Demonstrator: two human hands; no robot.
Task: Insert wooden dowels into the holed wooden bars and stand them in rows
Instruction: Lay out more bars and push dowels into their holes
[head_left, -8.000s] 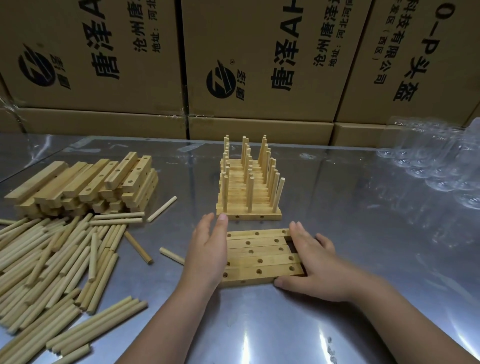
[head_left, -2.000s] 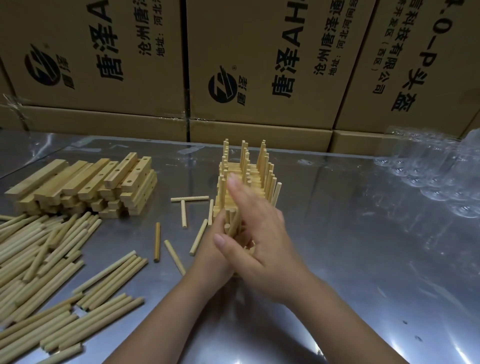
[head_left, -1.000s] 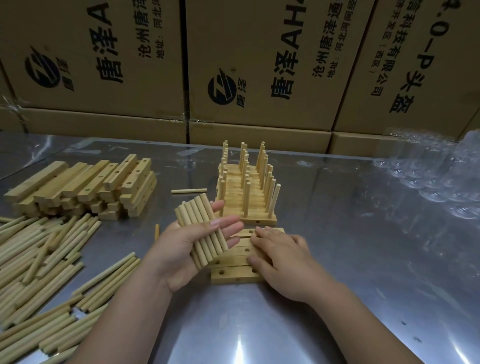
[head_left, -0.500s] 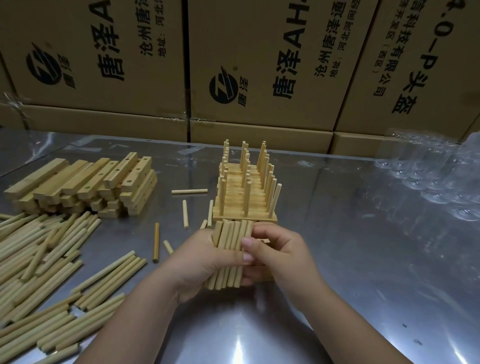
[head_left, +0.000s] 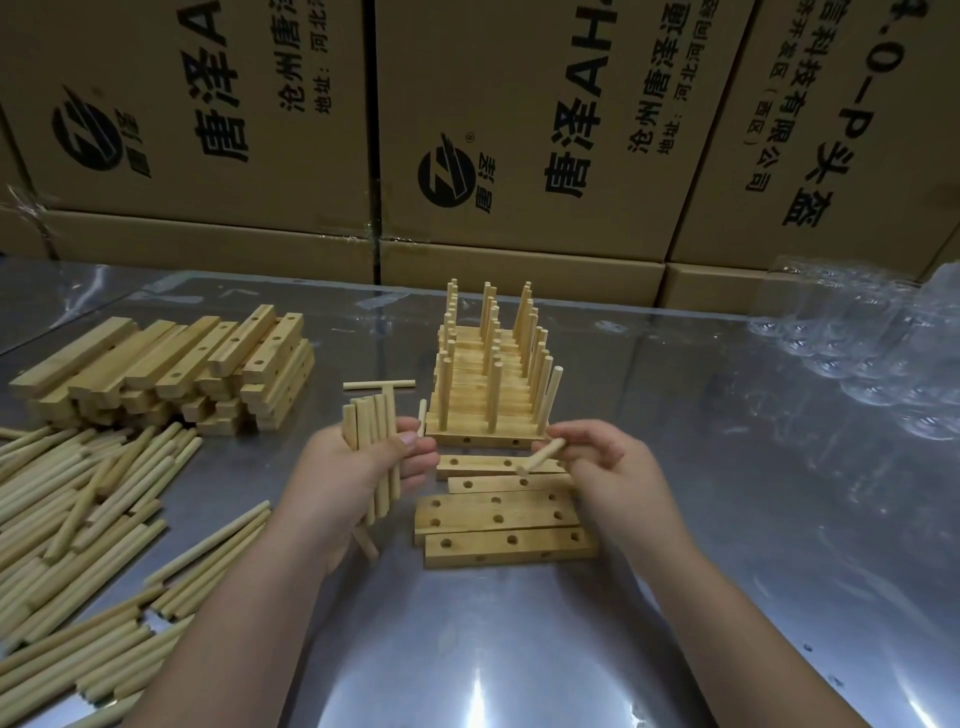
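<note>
While your left hand (head_left: 358, 467) grips a bundle of dowels (head_left: 371, 431) upright, fingers and thumb curled round it, your right hand (head_left: 597, 462) pinches a single dowel (head_left: 540, 456) at a tilt, its lower end just over the farthest of the empty bars (head_left: 498, 514). Those bars lie flat on the table (head_left: 519, 649), holes up and unfilled, side by side but not squared to one another, just in front of the finished rows (head_left: 488, 395). Insertion into this batch appears not yet begun. Risks noted: the dowel is angled, and if you press it in without bringing it upright it may bind at the mouth of the hole or lever the bar up. Neither hand steadies the bars, so a push could slide the farthest one against the finished rows, where the front right peg (head_left: 551, 400) leans outward. Your right knuckles are near that peg; a careless lift could knock it. One stray dowel (head_left: 368, 545) hangs lower than the rest beneath your left palm and looks liable to slip out onto the bars. To your left, well apart from the work, lie the loose dowels (head_left: 78, 509) and the stack of spare bars (head_left: 171, 364).
</note>
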